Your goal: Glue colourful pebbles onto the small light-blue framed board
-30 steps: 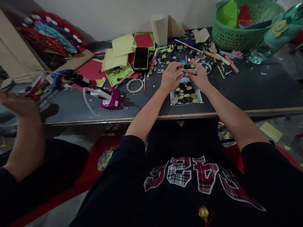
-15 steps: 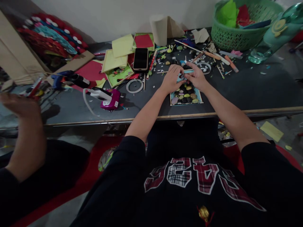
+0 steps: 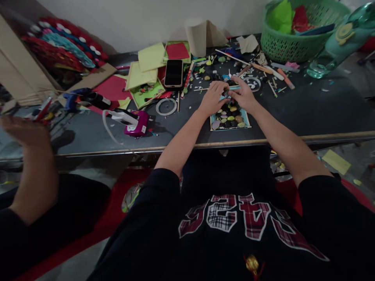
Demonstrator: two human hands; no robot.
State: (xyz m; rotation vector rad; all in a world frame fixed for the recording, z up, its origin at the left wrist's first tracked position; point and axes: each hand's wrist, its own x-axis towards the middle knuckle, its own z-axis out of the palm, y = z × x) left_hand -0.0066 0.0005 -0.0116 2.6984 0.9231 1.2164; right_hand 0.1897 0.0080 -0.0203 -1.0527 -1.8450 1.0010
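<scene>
A small framed panel (image 3: 248, 121) with a light blue ground lies at the table's front edge. Rows of black, yellow-green, brown and pale purple pebbles (image 3: 231, 118) cover its near part. Over its far part, my left hand (image 3: 214, 97) and my right hand (image 3: 243, 95) meet with curled fingers. Their fingertips are closed around a small dark piece (image 3: 225, 93), too covered to name. The far edge of the panel is partly hidden by my hands.
Behind my hands lie paper scraps, sticks, markers (image 3: 285, 79) and a tape ring (image 3: 252, 84). A phone (image 3: 174, 73), purple device (image 3: 136, 123) and blue glue gun (image 3: 73, 98) are leftward. A green basket (image 3: 281, 43) and bottle (image 3: 331, 54) stand right. A co-worker's hand (image 3: 26, 130) is far left.
My hands stay over the panel's far part, with only slight finger movement; my right fingertips shift a little. The co-worker's hand barely moves.
</scene>
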